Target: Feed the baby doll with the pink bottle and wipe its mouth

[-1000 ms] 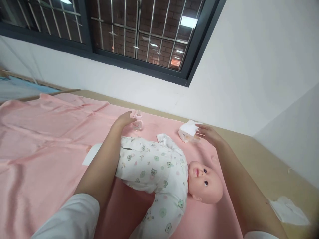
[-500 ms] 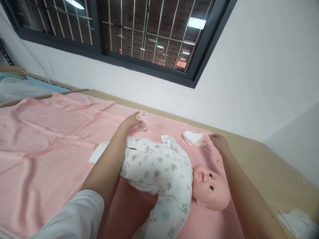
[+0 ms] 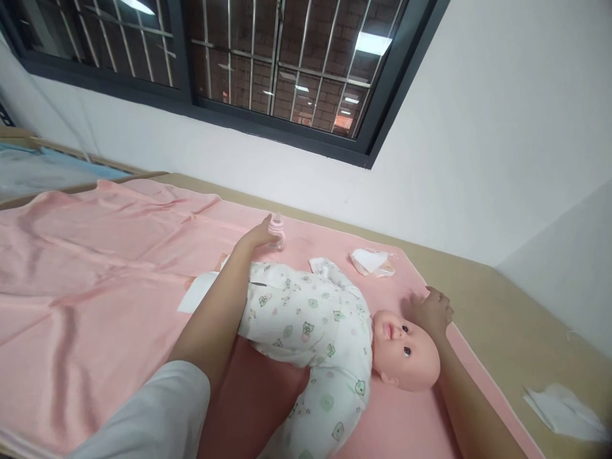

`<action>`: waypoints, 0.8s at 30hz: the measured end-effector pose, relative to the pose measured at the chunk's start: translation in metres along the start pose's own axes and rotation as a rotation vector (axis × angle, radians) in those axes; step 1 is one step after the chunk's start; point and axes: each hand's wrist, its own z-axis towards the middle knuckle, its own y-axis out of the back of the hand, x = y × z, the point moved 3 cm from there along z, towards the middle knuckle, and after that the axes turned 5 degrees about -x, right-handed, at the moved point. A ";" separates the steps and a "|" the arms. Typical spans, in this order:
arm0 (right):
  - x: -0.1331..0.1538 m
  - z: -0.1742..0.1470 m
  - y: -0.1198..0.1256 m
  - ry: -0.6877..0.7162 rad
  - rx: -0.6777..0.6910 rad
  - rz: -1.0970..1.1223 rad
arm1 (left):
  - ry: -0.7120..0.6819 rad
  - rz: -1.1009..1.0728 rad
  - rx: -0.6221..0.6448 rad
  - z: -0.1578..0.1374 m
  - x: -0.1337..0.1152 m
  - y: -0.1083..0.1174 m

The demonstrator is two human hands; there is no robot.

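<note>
My left hand (image 3: 262,236) is closed around a small clear baby bottle (image 3: 277,233) with a pink collar and a teat, standing upright on the pink blanket (image 3: 119,255). A baby doll (image 3: 306,312) in white printed clothes lies face up, its head to the right, one sleeve toward me. My left forearm crosses over its legs. Just beyond the doll's head (image 3: 408,354) is my right hand (image 3: 433,311), fingers loosely bent and partly blurred, with nothing visible in them. I cannot tell whether it touches the head.
A clear plastic packet with white contents (image 3: 373,262) lies near the blanket's far edge. White folded tissue (image 3: 567,411) rests on the tan surface (image 3: 502,319) at right. A white sheet (image 3: 197,292) is near the doll's feet. A wall and barred window (image 3: 296,64) stand behind.
My right hand has drawn back from beside the plastic packet toward me and the doll's head. My left hand stays on the bottle. The view has shifted slightly.
</note>
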 end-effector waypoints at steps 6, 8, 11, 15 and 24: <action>-0.024 -0.005 -0.008 -0.154 0.100 0.123 | -0.022 -0.002 -0.014 0.002 0.000 0.001; -0.027 -0.004 -0.007 -0.150 0.098 0.140 | -0.020 0.003 -0.017 0.002 0.000 0.002; -0.027 -0.004 -0.006 -0.131 0.101 0.135 | -0.023 0.024 -0.007 0.000 -0.001 0.005; -0.028 -0.005 -0.006 -0.107 0.111 0.120 | -0.034 0.064 0.013 -0.001 -0.006 0.006; -0.032 -0.002 -0.008 -0.048 0.114 0.083 | -0.084 0.152 0.081 -0.007 -0.011 0.002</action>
